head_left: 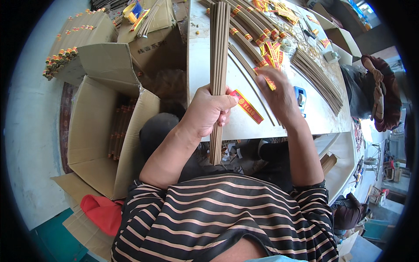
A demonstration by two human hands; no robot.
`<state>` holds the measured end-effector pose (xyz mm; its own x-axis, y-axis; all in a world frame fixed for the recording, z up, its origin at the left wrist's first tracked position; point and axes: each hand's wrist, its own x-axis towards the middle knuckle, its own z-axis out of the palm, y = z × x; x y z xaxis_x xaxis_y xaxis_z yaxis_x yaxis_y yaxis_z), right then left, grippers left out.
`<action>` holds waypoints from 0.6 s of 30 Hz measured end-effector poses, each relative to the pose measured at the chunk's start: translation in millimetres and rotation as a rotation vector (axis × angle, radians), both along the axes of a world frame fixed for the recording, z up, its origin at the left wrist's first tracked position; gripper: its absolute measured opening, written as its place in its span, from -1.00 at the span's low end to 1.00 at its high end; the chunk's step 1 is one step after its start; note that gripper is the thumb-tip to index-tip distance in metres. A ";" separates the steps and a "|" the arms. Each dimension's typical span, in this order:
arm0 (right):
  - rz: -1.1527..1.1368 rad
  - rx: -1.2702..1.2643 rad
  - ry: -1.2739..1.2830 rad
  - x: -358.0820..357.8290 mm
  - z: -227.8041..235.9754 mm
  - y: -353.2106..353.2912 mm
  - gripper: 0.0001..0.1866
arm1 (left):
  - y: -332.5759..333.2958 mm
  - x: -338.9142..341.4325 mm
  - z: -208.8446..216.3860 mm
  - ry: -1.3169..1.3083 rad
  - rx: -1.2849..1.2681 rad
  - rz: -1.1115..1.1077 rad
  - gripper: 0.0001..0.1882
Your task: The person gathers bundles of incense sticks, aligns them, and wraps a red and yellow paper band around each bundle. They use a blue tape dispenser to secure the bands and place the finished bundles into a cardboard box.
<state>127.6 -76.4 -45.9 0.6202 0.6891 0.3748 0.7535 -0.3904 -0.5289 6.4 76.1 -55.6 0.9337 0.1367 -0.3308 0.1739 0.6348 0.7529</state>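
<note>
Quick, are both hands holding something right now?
Left hand: closed around a bundle of brown sticks, also holding a red label strip.
Right hand: blurred; whether open or holding anything cannot be told.

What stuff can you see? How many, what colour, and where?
Table: one, white, ahead.
Held sticks: one bundle, brown, middle.
Held label: one, red-yellow, middle.
Loose labels: many, red-yellow, on table.
Banded bundles: several, brown, table's far side.
Loose sticks: many, brown, table's right.
Tape dispenser: one, blue, table's right.
Stacked bundles: many, brown, upper left.
Open box: one, brown, left.
Cloth: one, red, lower left.
Left hand: one, bare, around held sticks.
Right hand: one, bare, above table.
</note>
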 end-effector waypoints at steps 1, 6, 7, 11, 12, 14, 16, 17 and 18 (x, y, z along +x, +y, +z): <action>0.063 0.081 0.429 -21.4 6.7 -0.9 -0.65 | 0.7 -2.0 -1.1 -0.009 -0.047 -0.027 -0.87; 0.101 0.374 0.996 -67.3 8.8 -23.1 -0.79 | -14.1 -18.5 14.4 -0.030 0.118 -0.115 -0.88; 0.043 0.452 1.001 -71.4 13.7 -30.2 -0.82 | -16.3 -22.6 20.3 -0.023 0.162 -0.136 -0.88; 0.044 0.348 1.063 -90.7 48.3 -48.5 -0.83 | -26.9 -36.3 34.4 0.002 0.346 -0.219 -0.87; 0.086 0.355 1.022 -97.7 50.2 -46.8 -0.80 | -31.4 -37.9 35.4 0.003 0.389 -0.244 -0.87; 0.099 0.223 0.970 -105.4 52.4 -47.8 -0.79 | -42.7 -42.1 34.6 0.002 0.414 -0.269 -0.87; 0.067 0.228 0.987 -111.7 55.6 -45.9 -0.76 | -49.8 -46.0 32.0 -0.014 0.397 -0.292 -0.87; 0.047 0.225 0.999 -113.2 55.6 -46.1 -0.75 | -53.1 -48.3 35.3 0.016 0.407 -0.291 -0.86; 0.025 0.222 1.011 -114.8 55.9 -46.5 -0.74 | -55.5 -50.3 35.5 0.018 0.421 -0.302 -0.87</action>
